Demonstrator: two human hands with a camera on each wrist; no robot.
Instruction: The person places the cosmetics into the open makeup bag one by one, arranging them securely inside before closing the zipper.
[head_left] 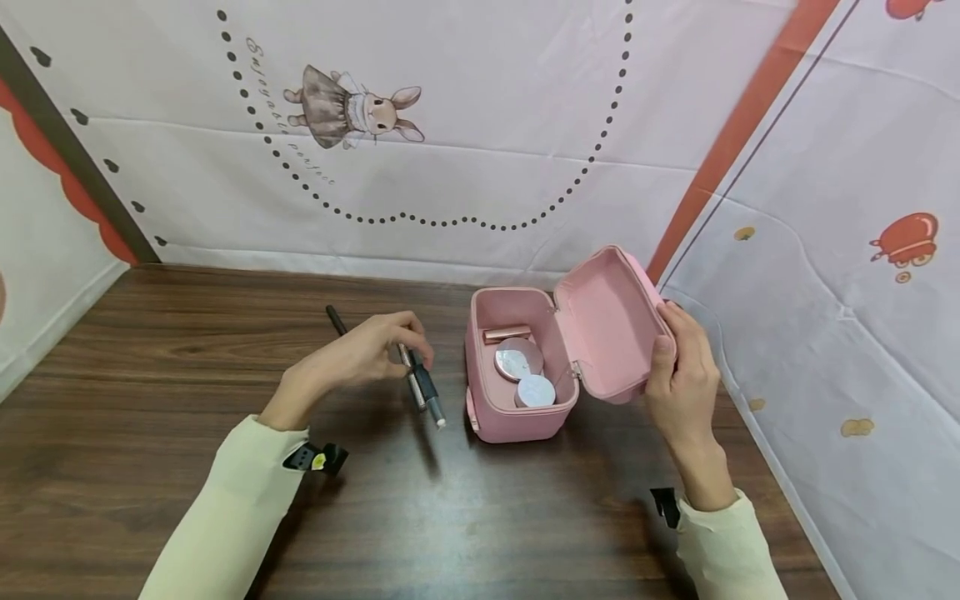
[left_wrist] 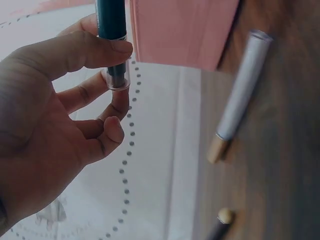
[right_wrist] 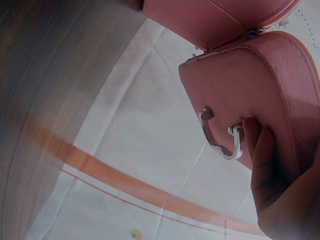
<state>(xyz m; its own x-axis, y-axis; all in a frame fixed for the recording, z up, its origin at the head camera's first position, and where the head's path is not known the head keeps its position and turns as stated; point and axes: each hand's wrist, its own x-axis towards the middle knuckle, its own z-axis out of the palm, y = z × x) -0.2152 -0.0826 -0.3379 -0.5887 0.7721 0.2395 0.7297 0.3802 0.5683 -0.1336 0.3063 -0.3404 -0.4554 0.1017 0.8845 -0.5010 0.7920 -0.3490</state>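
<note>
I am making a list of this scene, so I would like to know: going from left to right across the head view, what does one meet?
Left hand → dark tube → pink box → open lid → right hand

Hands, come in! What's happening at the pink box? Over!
Left hand: pinching dark tube. Right hand: holding lid open. Pink box: open, small items inside. Nothing blocking the way in.

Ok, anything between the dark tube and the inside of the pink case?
Just the side wall of the pink case facing the left grip; the dark tube likely has to go over it. The lid is held open on the far side by the right grip. Nothing else visible between.
</note>
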